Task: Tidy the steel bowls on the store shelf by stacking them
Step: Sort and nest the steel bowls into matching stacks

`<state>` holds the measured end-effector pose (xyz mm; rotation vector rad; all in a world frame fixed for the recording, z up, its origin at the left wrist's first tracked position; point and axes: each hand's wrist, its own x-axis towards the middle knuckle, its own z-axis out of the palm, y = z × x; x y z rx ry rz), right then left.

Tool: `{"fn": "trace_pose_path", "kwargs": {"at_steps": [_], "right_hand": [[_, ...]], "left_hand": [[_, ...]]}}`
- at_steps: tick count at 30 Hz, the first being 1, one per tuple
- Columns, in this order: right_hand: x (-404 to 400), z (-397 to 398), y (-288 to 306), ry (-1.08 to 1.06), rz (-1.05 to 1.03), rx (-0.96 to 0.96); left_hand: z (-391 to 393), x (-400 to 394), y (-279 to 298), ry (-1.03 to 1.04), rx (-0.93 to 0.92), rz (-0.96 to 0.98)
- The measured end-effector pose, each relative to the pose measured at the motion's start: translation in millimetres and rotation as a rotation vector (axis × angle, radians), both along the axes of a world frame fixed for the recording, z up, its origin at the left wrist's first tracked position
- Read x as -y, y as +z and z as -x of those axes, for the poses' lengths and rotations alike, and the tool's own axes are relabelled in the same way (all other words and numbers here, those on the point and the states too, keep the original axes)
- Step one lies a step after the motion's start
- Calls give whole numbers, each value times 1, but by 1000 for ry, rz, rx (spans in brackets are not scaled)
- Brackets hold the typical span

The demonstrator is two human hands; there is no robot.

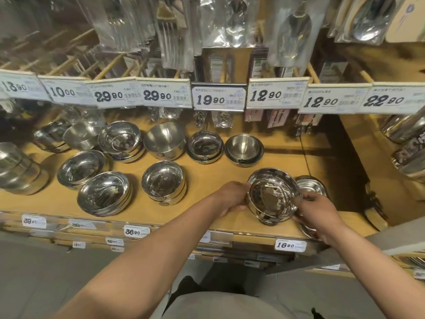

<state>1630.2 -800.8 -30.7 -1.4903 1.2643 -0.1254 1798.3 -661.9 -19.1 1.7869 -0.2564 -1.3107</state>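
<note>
A shiny steel bowl [272,195] sits tilted at the front right of the wooden shelf [207,178], resting on other bowls beneath it. My left hand [232,199] grips its left rim and my right hand [315,210] grips its right rim. Just behind my right hand stands another small stack of bowls [311,186]. Several more steel bowls and stacks are spread over the shelf: one at the middle front [163,181], one at the front left [104,196], and others along the back such as the upright bowl [164,140] and a stack [243,149].
Price tags [218,99] hang in a row above the shelf, with bagged cutlery [292,31] dangling over them. A wooden divider [358,162] bounds the shelf on the right, with steel containers [407,143] beyond it. Lower shelves with price labels [290,245] run below.
</note>
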Motion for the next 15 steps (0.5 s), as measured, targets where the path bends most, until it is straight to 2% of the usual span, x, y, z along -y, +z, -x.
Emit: {"fn": "trace_pose_path", "kwargs": {"at_steps": [1,3,4,6,8,10,13,15], "right_hand": [[-3,-2,4,25,73,-60],[-9,-7,20,96,374,-195],[-13,-11,28,113,520,-194],[-28,-21,46,142,661,-85],[-48,-38,59,187,707,39],[-73,-64,64,257,665,117],[-111,-112,55,394,382,155],[-133,-143,39,443,173,104]], "left_hand": [[-4,-5,4,-30,-2,12],[-17,-24,12,-44,28,80],[-26,-37,16,-20,46,126],[-49,-70,28,34,118,186],[-75,-101,39,94,321,131],[-103,-128,42,236,507,38],[-137,-161,36,399,503,15],[-154,-177,26,370,555,-74]]}}
